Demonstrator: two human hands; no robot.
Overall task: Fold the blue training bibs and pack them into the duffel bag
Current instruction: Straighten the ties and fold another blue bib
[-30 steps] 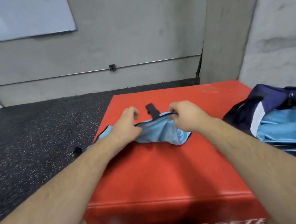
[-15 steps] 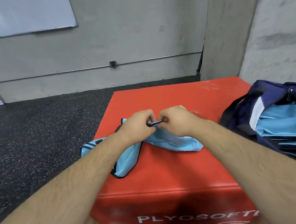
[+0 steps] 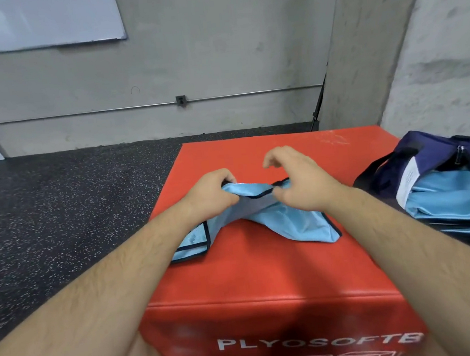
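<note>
A light blue training bib (image 3: 290, 224) with black trim lies bunched on top of the red plyo box (image 3: 266, 278). My left hand (image 3: 212, 194) grips the bib's upper edge, lifting it off the box. My right hand (image 3: 300, 183) is just to the right. Its thumb touches the same trimmed edge, and its fingers are curled and raised clear of the cloth. One end of the bib hangs towards the box's left edge, the other spreads below my right wrist. The navy duffel bag (image 3: 441, 155) stands open at the right, with folded blue bibs (image 3: 457, 202) inside.
The box fills the middle of the view, with speckled black rubber floor (image 3: 60, 223) on its left. A grey concrete wall with a conduit pipe (image 3: 107, 111) runs behind. A concrete pillar (image 3: 359, 51) stands at the back right, and a whiteboard (image 3: 35, 22) hangs at the upper left.
My hands were pinching the bib close together at its middle. They have moved apart, and my right hand's fingers have lifted off the cloth. More of the bib now lies on the box.
</note>
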